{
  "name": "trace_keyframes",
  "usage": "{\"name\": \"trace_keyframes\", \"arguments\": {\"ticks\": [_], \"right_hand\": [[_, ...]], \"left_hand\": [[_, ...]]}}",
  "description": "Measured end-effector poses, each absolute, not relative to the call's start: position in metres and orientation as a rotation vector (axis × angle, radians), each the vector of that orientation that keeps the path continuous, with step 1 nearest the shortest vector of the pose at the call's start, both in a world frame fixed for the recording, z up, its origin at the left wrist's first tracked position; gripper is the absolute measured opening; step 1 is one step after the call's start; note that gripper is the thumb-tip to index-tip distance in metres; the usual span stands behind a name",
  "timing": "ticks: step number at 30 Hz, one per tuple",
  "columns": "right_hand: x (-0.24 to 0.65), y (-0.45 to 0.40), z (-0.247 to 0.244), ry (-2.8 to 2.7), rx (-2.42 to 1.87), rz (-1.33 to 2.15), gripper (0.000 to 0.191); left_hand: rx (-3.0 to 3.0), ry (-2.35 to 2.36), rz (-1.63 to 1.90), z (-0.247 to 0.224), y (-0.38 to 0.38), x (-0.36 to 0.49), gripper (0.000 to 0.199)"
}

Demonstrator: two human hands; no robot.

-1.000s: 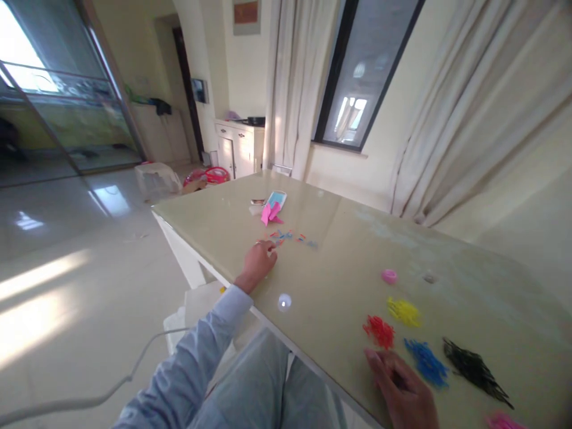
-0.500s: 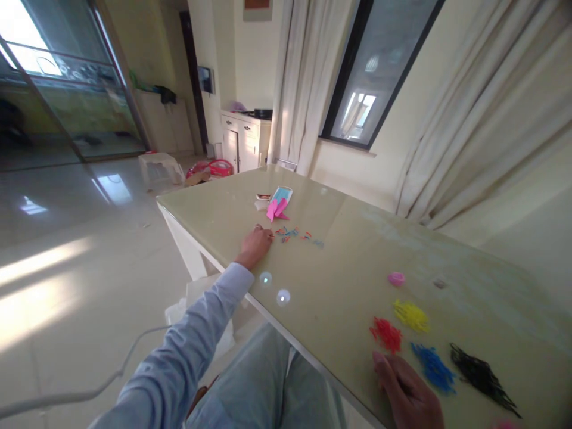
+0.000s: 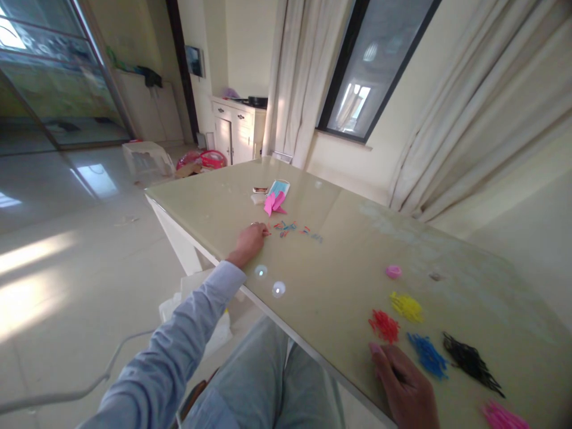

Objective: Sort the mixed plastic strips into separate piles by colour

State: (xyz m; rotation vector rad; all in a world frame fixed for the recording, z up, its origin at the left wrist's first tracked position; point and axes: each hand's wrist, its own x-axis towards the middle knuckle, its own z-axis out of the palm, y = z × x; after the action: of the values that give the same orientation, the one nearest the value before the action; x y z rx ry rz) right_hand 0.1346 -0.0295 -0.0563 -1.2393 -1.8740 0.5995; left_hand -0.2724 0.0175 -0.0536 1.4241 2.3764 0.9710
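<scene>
the left sleeve (image 3: 179,341) is pale blue, the trousers (image 3: 266,375) greyish.

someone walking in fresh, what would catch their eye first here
Probably the vivid red pile, yellow pile and blue pile, lying with a black pile around the right hand on the table. Next, a bright pink piece by a light-blue mask, beyond the small colourful pieces near the left hand.

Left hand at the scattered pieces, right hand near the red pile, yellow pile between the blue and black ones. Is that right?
Not quite: in the head view the yellow pile lies beside the red pile, not between the blue pile and the black pile. The left hand and right hand are as you said.
</scene>
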Motion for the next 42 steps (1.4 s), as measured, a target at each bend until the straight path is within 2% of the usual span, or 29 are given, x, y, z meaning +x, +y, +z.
{"name": "trace_keyframes", "arguments": {"ticks": [2, 5, 9, 12, 15, 32, 39, 42], "right_hand": [[0.135, -0.029, -0.057, -1.938, -1.227, 0.608, 0.043], [0.135, -0.029, -0.057, -1.967, -1.238, 0.576, 0.044], [0.133, -0.03, -0.06, -1.968, -1.228, 0.541, 0.046], [0.132, -0.031, -0.062, -1.985, -1.202, 0.517, 0.045], [0.131, -0.032, -0.062, -2.0, -1.174, 0.491, 0.043], [0.129, -0.035, -0.061, -1.932, -1.158, 0.599, 0.043], [0.129, -0.036, -0.065, -1.876, -1.144, 0.661, 0.043], [0.13, -0.035, -0.066, -1.862, -1.129, 0.685, 0.043]], "left_hand": [[1.393, 2.295, 1.075, -0.051, 0.013, -0.268, 0.015], [1.3, 2.115, 1.232, -0.048, 0.002, -0.253, 0.023], [0.792, 1.137, 1.596, -0.042, -0.016, -0.22, 0.022], [0.466, 0.596, 1.547, -0.034, -0.026, -0.19, 0.028], [0.32, 0.399, 1.434, -0.026, -0.032, -0.16, 0.027], [0.309, 0.329, 1.096, -0.005, -0.033, -0.048, 0.024], [0.686, 0.679, 1.193, -0.011, -0.004, -0.028, 0.034], [1.003, 0.966, 1.206, -0.019, 0.015, -0.017, 0.029]]}}
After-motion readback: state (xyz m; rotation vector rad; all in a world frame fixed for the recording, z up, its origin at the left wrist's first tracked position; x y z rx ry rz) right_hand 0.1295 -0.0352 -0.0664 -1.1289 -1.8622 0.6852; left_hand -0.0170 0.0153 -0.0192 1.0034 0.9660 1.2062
